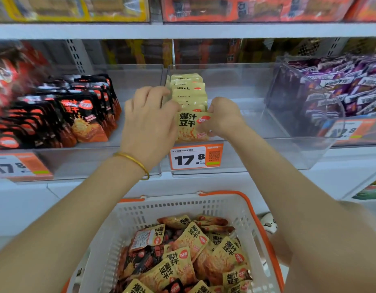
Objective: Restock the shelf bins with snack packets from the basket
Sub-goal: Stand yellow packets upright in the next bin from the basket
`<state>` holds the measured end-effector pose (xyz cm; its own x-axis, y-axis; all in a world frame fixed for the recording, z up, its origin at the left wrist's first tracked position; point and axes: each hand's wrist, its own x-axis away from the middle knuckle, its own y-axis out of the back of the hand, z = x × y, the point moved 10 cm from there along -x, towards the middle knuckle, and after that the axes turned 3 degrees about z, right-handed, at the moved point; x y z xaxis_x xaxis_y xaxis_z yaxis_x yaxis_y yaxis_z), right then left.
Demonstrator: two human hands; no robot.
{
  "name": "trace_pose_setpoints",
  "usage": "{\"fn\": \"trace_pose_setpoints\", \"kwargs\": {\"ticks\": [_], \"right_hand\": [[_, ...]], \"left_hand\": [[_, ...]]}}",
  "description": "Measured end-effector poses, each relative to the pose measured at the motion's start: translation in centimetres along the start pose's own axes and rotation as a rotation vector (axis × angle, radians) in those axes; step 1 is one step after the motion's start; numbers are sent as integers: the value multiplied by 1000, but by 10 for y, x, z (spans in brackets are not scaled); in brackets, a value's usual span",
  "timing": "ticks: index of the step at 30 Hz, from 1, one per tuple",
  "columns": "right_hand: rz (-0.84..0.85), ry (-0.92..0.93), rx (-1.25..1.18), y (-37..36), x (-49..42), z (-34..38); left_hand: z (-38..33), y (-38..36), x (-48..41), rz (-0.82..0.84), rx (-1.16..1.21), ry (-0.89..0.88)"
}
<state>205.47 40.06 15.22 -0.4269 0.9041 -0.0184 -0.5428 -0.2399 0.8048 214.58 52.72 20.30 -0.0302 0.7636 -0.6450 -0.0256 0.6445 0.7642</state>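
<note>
Ctr of frame: the front packet (pixel 188 125), yellow w/ black lettering, stands upright at the front of the clear middle bin (pixel 235 81), just above the price tag (pixel 195 157). Behind it, touching, runs a row of yellow packets (pixel 188 92) on edge along the bin's left side; the bin has room to the right of the row. The right hand (pixel 222 117) pinches the front packet's right edge, fingers curled on it. The left hand (pixel 148 121), gold bangle (pixel 134 160) at the wrist, has its fingers curled round the row's left side and top, thumb approx at the front packet's left edge, so both hands are clamped on stock, not apart. Btm of frame: the white basket (pixel 140 212) w/ orange trim holds plenty more loose packets (pixel 225 256), yellow mixed w/ black ones, so the job is prob far from finished. Handling: the packs look light, flat and soft, w/ glossy film that is likely slippery. The stiffest place to take hold is prob the sealed side or top edge. Squeezing the belly would just flex the pack, and an unsupported row could topple fwd. Left of frame: a bin of black packets (pixel 83 115); right: purple packets (pixel 341 87).
</note>
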Motion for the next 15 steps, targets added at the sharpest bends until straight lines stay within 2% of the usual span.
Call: {"fn": "trace_pose_setpoints", "kwargs": {"ticks": [5,10,15], "right_hand": [[-94,-9,-7,-1,2,5],[-51,-15,-220,-6,0,0],[-39,-31,-230,-4,2,-4]], "left_hand": [[-9,-22,26,91,-61,-109],[-8,-24,30,87,-87,-116],[-6,-25,36,88,-97,-144]]}}
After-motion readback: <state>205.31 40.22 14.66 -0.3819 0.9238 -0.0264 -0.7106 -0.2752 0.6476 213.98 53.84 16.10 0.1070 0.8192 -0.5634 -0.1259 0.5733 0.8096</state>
